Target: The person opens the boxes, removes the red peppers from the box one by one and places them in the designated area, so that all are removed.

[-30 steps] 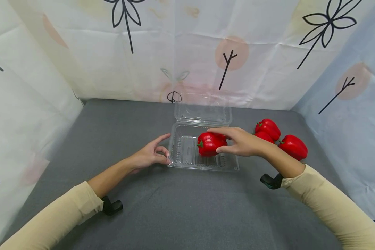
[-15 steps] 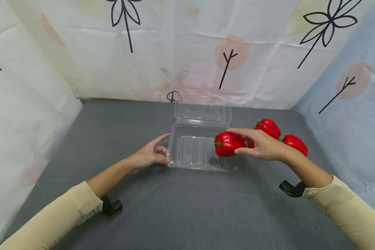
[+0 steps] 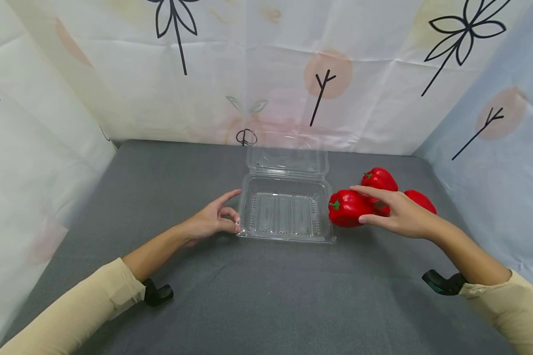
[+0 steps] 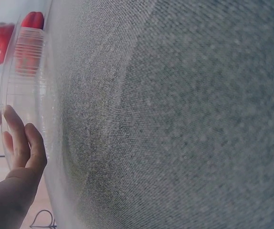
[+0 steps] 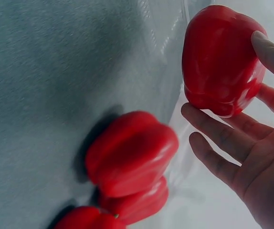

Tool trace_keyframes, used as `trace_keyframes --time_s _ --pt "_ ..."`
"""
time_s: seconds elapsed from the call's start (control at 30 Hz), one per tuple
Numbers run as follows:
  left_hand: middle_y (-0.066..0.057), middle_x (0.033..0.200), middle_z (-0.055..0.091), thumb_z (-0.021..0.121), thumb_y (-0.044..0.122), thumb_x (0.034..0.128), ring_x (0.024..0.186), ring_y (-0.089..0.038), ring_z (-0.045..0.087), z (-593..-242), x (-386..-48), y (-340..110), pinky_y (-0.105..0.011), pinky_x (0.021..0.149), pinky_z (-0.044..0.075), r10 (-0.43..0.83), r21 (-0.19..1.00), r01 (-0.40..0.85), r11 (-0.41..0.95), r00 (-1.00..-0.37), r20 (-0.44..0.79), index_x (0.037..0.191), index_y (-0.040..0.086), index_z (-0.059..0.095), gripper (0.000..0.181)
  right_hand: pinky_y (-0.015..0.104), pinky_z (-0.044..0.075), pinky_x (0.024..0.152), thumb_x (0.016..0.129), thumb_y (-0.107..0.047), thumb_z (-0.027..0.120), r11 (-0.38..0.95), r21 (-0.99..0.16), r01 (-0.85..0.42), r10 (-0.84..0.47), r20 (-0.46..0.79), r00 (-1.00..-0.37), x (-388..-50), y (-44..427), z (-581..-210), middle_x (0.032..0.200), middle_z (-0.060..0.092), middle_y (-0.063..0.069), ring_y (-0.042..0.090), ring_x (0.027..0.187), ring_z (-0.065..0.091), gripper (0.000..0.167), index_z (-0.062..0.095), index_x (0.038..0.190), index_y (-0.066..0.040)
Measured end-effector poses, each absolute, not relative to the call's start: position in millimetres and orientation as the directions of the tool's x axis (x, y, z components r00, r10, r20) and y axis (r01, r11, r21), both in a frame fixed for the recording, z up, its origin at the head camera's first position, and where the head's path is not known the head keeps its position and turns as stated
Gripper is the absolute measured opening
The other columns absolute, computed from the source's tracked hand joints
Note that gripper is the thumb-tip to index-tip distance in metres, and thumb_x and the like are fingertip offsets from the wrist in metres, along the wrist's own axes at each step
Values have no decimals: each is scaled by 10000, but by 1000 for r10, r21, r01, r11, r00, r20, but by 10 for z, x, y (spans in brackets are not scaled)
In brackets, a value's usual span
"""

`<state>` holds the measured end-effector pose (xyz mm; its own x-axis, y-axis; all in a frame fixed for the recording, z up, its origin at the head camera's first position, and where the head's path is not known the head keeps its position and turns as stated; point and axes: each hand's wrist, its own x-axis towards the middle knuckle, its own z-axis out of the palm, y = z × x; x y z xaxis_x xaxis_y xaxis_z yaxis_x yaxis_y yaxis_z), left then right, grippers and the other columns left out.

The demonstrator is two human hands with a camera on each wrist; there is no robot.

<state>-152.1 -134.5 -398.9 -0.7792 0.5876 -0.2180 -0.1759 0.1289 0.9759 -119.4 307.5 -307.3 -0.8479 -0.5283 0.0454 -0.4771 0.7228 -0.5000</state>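
My right hand [image 3: 399, 212] grips a glossy red bell pepper [image 3: 348, 209] around its blunt end, the green stem facing left. In the right wrist view the held pepper [image 5: 220, 62] is lifted clear of the table, with thumb and fingers on it. A clear plastic clamshell container [image 3: 284, 213] lies with its lid [image 3: 288, 160] folded back; no pepper sits in it. My left hand [image 3: 210, 219] pinches the container's near left corner. In the left wrist view, thumb and fingers of the left hand [image 4: 20, 157] meet at the container's rim.
Right of the container, three more red peppers lie clustered on the grey cloth table [image 3: 266, 296]: one at the back [image 3: 380, 178], one at the right [image 3: 421, 199], one mostly hidden behind my right hand. Patterned fabric walls [image 3: 275, 74] surround the table.
My right hand has carried the bell pepper rightward, from over the middle of the container to beyond its right edge. The left hand and container have stayed in place.
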Motion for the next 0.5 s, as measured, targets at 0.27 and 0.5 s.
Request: trace_keyframes --time_s 0.27,0.5 --pt "-56 941 577 708 -13 853 806 -165 610 -3996 -1525 -1348 -311 834 489 579 976 -170 138 -786 -218 1597 180 125 965 296 552 678 835 -154 793 719 -491 -491 -515 98 -852 -1072 3253 -3125 1178 672 53 216 944 645 672 508 1444 -135" --pt "-55 950 579 705 -1 858 821 -170 608 -3998 -1523 -1347 -319 838 486 582 975 -166 147 -783 -221 1597 186 120 961 319 562 688 832 -154 796 745 -505 -436 -473 62 -879 -991 3377 -3201 1148 671 101 271 950 657 673 509 1436 -81"
